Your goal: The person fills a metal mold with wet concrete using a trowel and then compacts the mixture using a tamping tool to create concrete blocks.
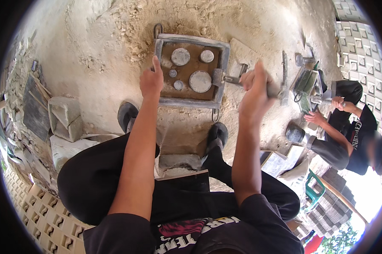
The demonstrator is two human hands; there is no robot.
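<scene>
In front of me on the ground lies a square grey moulding frame (191, 103) packed with brown sand (167, 47). Several round grey discs (200, 81) of different sizes are set in the sand. My left hand (152, 81) is closed on the frame's left side, its thumb pointing up. My right hand (257, 89), smeared by motion, grips the handle of a hammer-like tool. The blocky metal head (218, 77) of this tool appears at the frame's right side; whether it touches is hard to tell. Wire loops (158, 29) stick out at two corners.
At the right a co-worker (356, 135) handles a similar frame (306, 86) with a tool. Concrete blocks (66, 117) and a dark board (36, 108) stand at the left. A long bar (284, 78) lies right of my frame. Loose sand (131, 36) covers the ground beyond.
</scene>
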